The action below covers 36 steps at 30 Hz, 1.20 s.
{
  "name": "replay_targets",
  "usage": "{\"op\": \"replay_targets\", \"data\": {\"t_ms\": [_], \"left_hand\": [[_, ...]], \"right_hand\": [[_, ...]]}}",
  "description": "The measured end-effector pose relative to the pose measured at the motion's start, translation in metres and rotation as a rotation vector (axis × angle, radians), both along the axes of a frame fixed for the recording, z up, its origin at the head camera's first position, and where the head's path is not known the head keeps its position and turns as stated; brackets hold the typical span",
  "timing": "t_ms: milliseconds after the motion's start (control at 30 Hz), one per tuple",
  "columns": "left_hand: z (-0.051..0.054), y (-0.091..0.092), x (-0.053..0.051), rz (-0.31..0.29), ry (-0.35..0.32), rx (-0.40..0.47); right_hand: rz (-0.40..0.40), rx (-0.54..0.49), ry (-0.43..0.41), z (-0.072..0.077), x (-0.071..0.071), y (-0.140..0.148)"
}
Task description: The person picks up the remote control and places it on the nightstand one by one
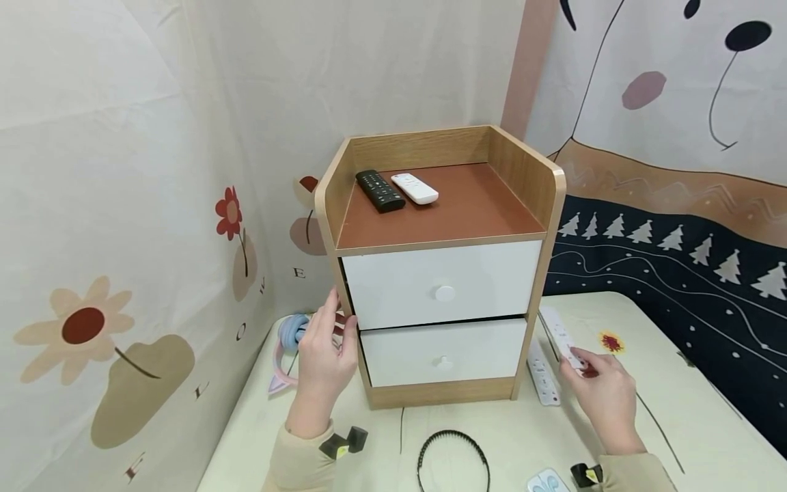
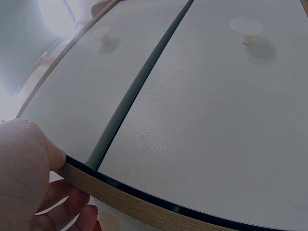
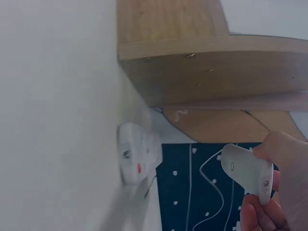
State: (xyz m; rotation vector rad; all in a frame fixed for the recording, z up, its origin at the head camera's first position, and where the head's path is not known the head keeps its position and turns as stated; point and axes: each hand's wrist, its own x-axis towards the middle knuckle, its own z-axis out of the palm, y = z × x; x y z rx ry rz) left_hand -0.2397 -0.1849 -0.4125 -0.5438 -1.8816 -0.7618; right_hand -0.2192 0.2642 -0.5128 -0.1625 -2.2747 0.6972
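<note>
A wood-edged cabinet (image 1: 439, 391) with two white drawers stands upright. My left hand (image 1: 326, 348) is at its left side; in the left wrist view, the hand (image 2: 29, 178) has its thumb against the front edge of the side panel (image 2: 130, 199) and its fingers bent behind it. Right of the cabinet, my right hand (image 1: 602, 396) pinches a long white strip (image 1: 556, 328), raised off the table. The right wrist view shows the thumb and fingers of that hand (image 3: 284, 178) around the near end of the strip (image 3: 248, 171). A second white strip (image 1: 542, 376) lies beside the cabinet.
On the cabinet top lie a black remote (image 1: 380, 191) and a white remote (image 1: 415, 188). A black headband (image 1: 453, 432) and a small case with blue contents (image 1: 546, 481) lie in front. Blue and pink items (image 1: 292, 331) are at the left; thin dark cords cross the table (image 1: 621, 437).
</note>
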Motion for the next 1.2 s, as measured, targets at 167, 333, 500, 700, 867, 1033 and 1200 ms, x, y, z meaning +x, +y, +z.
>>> {"op": "replay_targets", "data": {"t_ms": [167, 333, 500, 700, 867, 1033, 1200], "left_hand": [[0.001, 0.000, 0.000, -0.004, 0.013, -0.001], [0.001, -0.001, -0.001, -0.002, 0.014, -0.001], [0.000, -0.001, -0.001, 0.001, 0.006, -0.001], [-0.001, -0.001, -0.002, -0.004, 0.011, 0.002], [-0.001, -0.001, -0.002, 0.002, 0.008, 0.000], [0.000, 0.000, -0.001, 0.002, 0.011, 0.001], [0.001, 0.000, -0.001, -0.004, 0.015, 0.003]], "right_hand": [[0.014, -0.015, 0.096, 0.013, -0.001, -0.003], [0.044, -0.015, 0.189, 0.032, -0.002, -0.007], [0.080, -0.025, 0.256, 0.053, 0.001, -0.016], [0.107, -0.031, 0.321, 0.077, 0.005, -0.025], [0.116, -0.008, 0.362, 0.097, 0.006, -0.030], [0.148, -0.008, 0.433, 0.119, 0.004, -0.034], [0.176, -0.021, 0.493, 0.142, 0.002, -0.037]]}}
